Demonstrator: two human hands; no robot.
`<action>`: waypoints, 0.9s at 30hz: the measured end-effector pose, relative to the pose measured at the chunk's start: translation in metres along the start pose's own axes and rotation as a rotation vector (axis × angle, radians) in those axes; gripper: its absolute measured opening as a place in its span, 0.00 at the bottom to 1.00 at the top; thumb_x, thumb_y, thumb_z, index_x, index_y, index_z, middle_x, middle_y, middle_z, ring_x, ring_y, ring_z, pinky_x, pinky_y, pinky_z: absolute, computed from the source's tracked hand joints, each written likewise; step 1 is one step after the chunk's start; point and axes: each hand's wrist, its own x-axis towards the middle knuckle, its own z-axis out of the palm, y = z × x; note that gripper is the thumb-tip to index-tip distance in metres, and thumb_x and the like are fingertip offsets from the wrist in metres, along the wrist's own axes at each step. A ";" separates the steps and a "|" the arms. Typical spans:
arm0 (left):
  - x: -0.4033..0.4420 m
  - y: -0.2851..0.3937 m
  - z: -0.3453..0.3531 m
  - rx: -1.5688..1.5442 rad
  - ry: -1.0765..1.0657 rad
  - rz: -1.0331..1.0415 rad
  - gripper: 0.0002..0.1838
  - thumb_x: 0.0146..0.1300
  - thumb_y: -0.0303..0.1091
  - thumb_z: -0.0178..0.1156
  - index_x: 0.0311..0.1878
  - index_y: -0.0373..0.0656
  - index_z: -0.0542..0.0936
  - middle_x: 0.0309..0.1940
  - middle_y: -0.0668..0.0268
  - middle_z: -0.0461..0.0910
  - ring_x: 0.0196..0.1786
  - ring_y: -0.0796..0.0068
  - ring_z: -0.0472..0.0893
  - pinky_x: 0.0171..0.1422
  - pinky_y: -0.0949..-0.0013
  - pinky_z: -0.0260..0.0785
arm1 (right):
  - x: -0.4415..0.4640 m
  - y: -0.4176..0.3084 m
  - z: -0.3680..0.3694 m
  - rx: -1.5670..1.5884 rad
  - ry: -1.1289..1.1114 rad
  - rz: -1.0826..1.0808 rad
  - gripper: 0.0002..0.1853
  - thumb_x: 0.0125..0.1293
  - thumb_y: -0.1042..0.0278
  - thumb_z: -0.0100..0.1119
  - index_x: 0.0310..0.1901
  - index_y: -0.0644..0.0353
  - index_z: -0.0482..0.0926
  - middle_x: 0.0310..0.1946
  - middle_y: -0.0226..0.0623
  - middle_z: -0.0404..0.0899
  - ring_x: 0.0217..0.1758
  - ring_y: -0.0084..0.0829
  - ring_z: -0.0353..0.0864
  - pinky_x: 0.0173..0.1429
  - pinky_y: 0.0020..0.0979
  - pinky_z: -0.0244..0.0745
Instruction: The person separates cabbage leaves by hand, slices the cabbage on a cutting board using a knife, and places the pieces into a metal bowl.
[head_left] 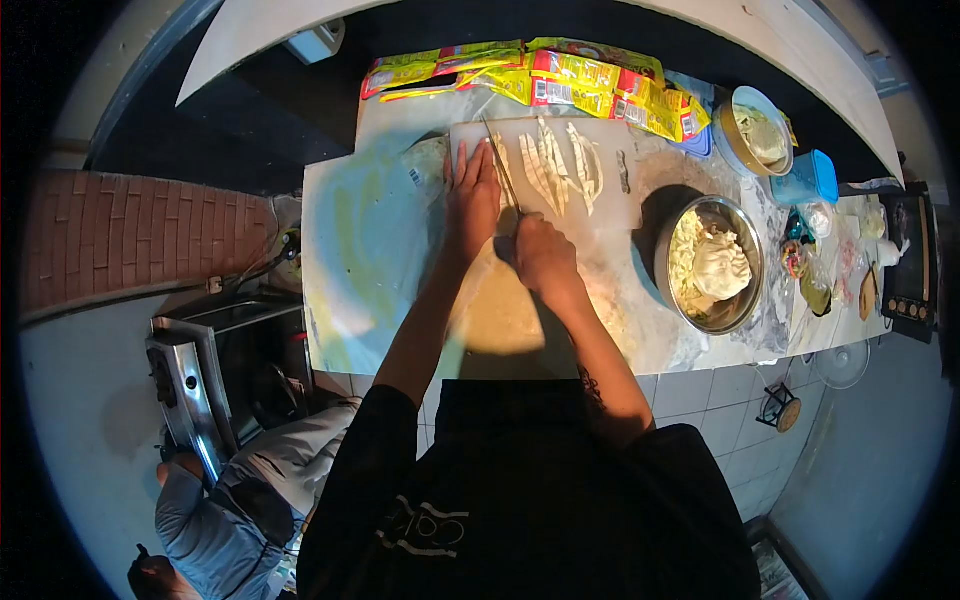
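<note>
My right hand [545,255] is closed around the handle of a knife [504,172], whose long blade points away from me over a white cutting board [615,190]. Just left of the blade, my left hand [474,195] lies flat with fingers stretched forward on the board's left side. Whatever is under its palm is hidden. Several pale, thin strips [545,165], which look like cut dough, lie in loose groups right of the knife. Between my forearms is a flat tan area [497,305]; I cannot tell whether it is dough or lit surface.
A steel bowl [752,290] with a pale dough-like lump and shredded bits stands to the right. Yellow packets [590,90] line the back. A blue-rimmed bowl [735,155] and a blue container [815,178] are at back right. Another person [215,515] is at lower left near a stove.
</note>
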 end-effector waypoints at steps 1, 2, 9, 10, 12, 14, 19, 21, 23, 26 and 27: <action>0.001 -0.002 0.002 -0.004 0.018 0.005 0.26 0.65 0.32 0.56 0.67 0.37 0.71 0.69 0.60 0.68 0.74 0.53 0.61 0.77 0.45 0.50 | -0.005 0.000 0.000 0.002 0.006 0.001 0.14 0.61 0.74 0.59 0.45 0.72 0.72 0.41 0.55 0.83 0.47 0.50 0.85 0.50 0.43 0.81; 0.000 -0.004 0.004 -0.007 0.033 0.005 0.26 0.65 0.32 0.56 0.67 0.37 0.71 0.69 0.60 0.68 0.74 0.52 0.62 0.77 0.45 0.50 | -0.016 0.000 0.001 0.010 -0.018 0.046 0.15 0.60 0.74 0.61 0.45 0.72 0.72 0.41 0.55 0.83 0.47 0.49 0.85 0.50 0.43 0.81; -0.002 -0.004 0.002 -0.009 0.014 0.022 0.26 0.66 0.32 0.56 0.67 0.37 0.70 0.69 0.60 0.68 0.74 0.51 0.62 0.77 0.45 0.51 | -0.014 -0.003 -0.006 0.035 0.004 0.038 0.17 0.58 0.72 0.65 0.44 0.73 0.73 0.42 0.55 0.83 0.46 0.49 0.86 0.49 0.43 0.81; -0.001 -0.004 0.002 -0.023 0.017 0.020 0.26 0.66 0.32 0.56 0.67 0.37 0.70 0.69 0.59 0.68 0.74 0.51 0.62 0.77 0.45 0.52 | -0.006 -0.005 -0.007 0.036 0.008 0.040 0.17 0.58 0.72 0.65 0.44 0.73 0.73 0.42 0.55 0.83 0.46 0.49 0.86 0.49 0.43 0.81; -0.002 -0.004 0.001 -0.037 0.012 0.020 0.26 0.66 0.32 0.56 0.67 0.36 0.70 0.69 0.59 0.68 0.73 0.51 0.63 0.77 0.45 0.52 | 0.003 -0.008 -0.006 -0.015 0.017 0.024 0.17 0.58 0.72 0.65 0.45 0.72 0.74 0.41 0.54 0.83 0.46 0.48 0.86 0.48 0.42 0.82; 0.000 -0.005 0.002 -0.064 0.018 0.010 0.26 0.66 0.32 0.56 0.66 0.36 0.70 0.69 0.59 0.68 0.73 0.50 0.64 0.77 0.45 0.52 | -0.004 -0.001 0.005 -0.026 0.041 0.012 0.17 0.57 0.72 0.66 0.45 0.72 0.74 0.41 0.53 0.83 0.46 0.47 0.86 0.47 0.41 0.82; 0.000 -0.006 0.007 -0.067 0.040 0.007 0.26 0.65 0.32 0.57 0.66 0.36 0.70 0.68 0.58 0.69 0.72 0.49 0.65 0.76 0.45 0.53 | -0.047 0.008 0.010 -0.111 0.017 0.049 0.16 0.57 0.73 0.65 0.44 0.71 0.73 0.39 0.50 0.84 0.45 0.45 0.87 0.45 0.39 0.83; 0.000 -0.007 0.006 -0.065 0.045 0.020 0.26 0.65 0.32 0.57 0.66 0.36 0.70 0.68 0.58 0.70 0.72 0.49 0.65 0.76 0.45 0.53 | -0.051 0.010 0.012 -0.101 -0.067 0.107 0.17 0.57 0.74 0.65 0.45 0.70 0.72 0.40 0.50 0.83 0.46 0.45 0.87 0.45 0.40 0.83; 0.000 -0.006 0.004 -0.052 0.036 0.030 0.26 0.65 0.32 0.57 0.66 0.36 0.70 0.67 0.58 0.70 0.72 0.49 0.65 0.76 0.45 0.53 | -0.048 0.008 0.008 -0.092 -0.071 0.100 0.17 0.57 0.73 0.65 0.45 0.71 0.72 0.40 0.51 0.83 0.46 0.45 0.87 0.45 0.39 0.83; 0.000 -0.006 0.005 -0.026 0.046 0.038 0.26 0.65 0.31 0.57 0.66 0.36 0.70 0.67 0.58 0.70 0.72 0.49 0.65 0.77 0.45 0.52 | -0.031 0.005 0.006 -0.054 -0.049 0.078 0.17 0.58 0.73 0.65 0.45 0.72 0.72 0.42 0.53 0.83 0.46 0.45 0.86 0.46 0.38 0.83; -0.001 -0.006 0.006 -0.023 0.044 0.039 0.26 0.65 0.31 0.57 0.66 0.36 0.70 0.67 0.58 0.70 0.72 0.49 0.65 0.77 0.45 0.52 | -0.026 0.004 0.006 -0.019 -0.029 0.064 0.17 0.58 0.73 0.64 0.45 0.72 0.72 0.43 0.53 0.83 0.46 0.46 0.86 0.47 0.38 0.83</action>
